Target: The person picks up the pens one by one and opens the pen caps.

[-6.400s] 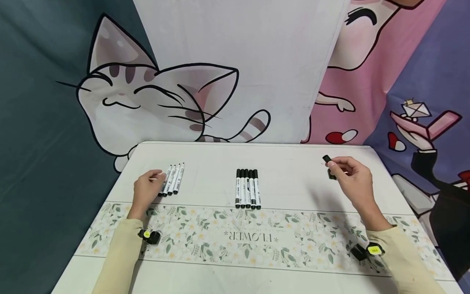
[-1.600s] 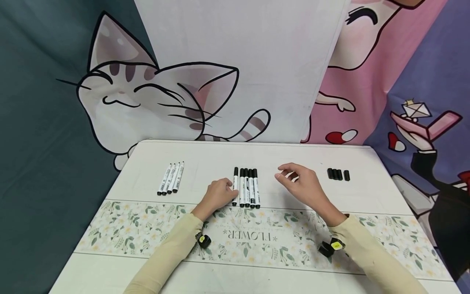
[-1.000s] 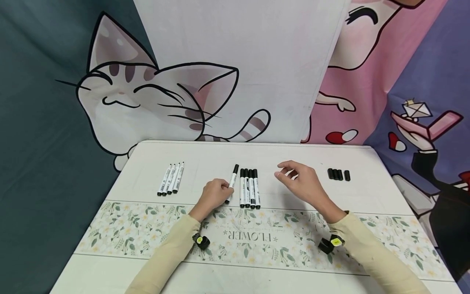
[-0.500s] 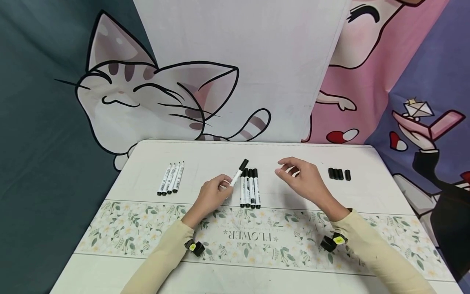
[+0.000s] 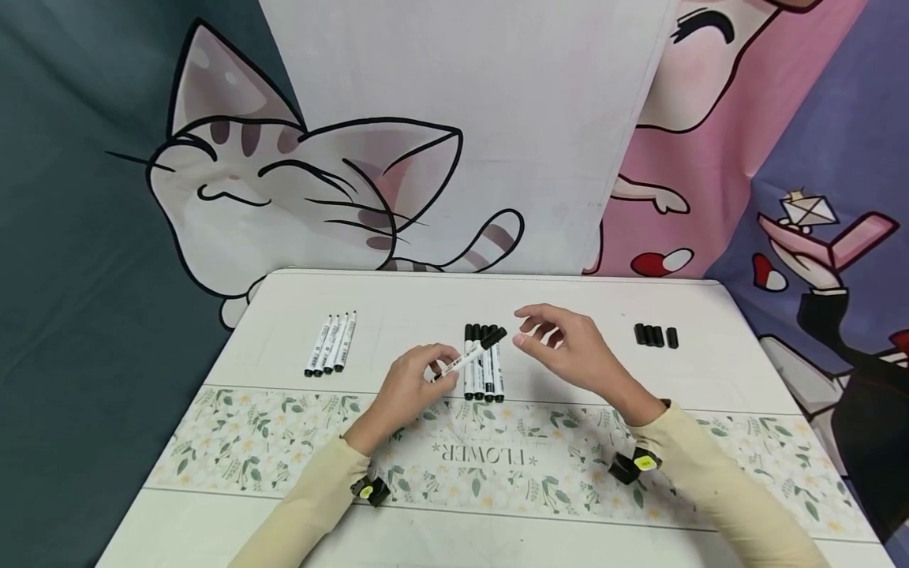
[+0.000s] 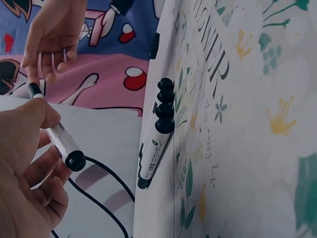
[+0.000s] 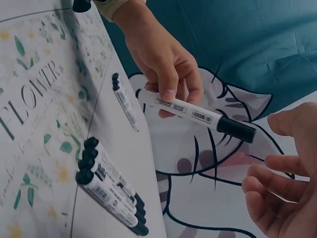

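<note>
My left hand (image 5: pixel 415 386) pinches a capped black-and-white marker (image 5: pixel 465 360) between thumb and fingers, off the table. Its black cap (image 7: pixel 237 130) points toward my right hand (image 5: pixel 571 347). That right hand hovers just beyond the cap, fingers loosely bent and apart, holding nothing. Below the held marker lies a row of several capped markers (image 5: pixel 488 379), side by side. Further left sits a group of uncapped markers (image 5: pixel 330 347), tips pointing away. Several loose black caps (image 5: pixel 648 335) stand in a row at the right.
A white table (image 5: pixel 419 312) carries a floral printed band (image 5: pixel 298 442) across its front part. Behind the table hang cloths with a cartoon cat (image 5: pixel 284 181) and other drawings. Each wrist wears a small black camera.
Earlier my right hand held a cap at the right and my left hand was at the uncapped markers. Since then, my left hand has lifted the leftmost capped marker and tilted it rightward.
</note>
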`<move>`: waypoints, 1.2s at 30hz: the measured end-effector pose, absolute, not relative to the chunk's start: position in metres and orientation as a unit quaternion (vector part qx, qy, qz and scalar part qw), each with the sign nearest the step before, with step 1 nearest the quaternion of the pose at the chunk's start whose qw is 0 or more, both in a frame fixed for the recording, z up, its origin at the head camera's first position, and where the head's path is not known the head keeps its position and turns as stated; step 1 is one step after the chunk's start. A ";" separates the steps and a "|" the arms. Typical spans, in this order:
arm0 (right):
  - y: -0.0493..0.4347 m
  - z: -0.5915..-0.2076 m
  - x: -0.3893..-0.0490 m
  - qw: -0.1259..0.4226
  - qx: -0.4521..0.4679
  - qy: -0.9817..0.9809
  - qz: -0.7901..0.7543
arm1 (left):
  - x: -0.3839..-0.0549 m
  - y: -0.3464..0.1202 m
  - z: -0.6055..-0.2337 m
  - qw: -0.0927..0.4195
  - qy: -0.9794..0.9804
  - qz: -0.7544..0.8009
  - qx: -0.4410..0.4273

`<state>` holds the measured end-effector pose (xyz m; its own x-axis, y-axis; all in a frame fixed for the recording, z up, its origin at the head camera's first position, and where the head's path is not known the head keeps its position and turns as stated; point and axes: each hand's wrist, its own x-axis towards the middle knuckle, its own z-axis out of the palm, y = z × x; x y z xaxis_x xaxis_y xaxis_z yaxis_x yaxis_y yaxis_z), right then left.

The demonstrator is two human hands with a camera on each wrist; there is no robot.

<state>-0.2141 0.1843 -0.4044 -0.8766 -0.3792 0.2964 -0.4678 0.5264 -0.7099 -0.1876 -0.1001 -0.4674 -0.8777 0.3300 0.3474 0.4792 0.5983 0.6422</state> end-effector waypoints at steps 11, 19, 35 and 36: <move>0.172 -0.409 -0.203 0.030 0.300 -0.872 0.386 | -0.181 -0.097 -0.467 0.129 -0.883 -0.359 -0.274; 0.170 -0.405 -0.195 0.038 0.330 -0.866 0.373 | -0.180 -0.096 -0.465 0.126 -0.885 -0.350 -0.280; 0.164 -0.399 -0.183 0.144 0.335 -0.857 0.364 | -0.174 -0.082 -0.461 0.195 -0.868 -0.339 -0.305; 0.164 -0.399 -0.182 0.147 0.332 -0.857 0.366 | -0.173 -0.081 -0.461 0.204 -0.869 -0.333 -0.305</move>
<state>-0.1824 0.1639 -0.3993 -0.7368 -0.4606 0.4950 -0.6761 0.5114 -0.5305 -0.1734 -0.0813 -0.4607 -0.7313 0.3938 0.5569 0.6650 0.5929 0.4541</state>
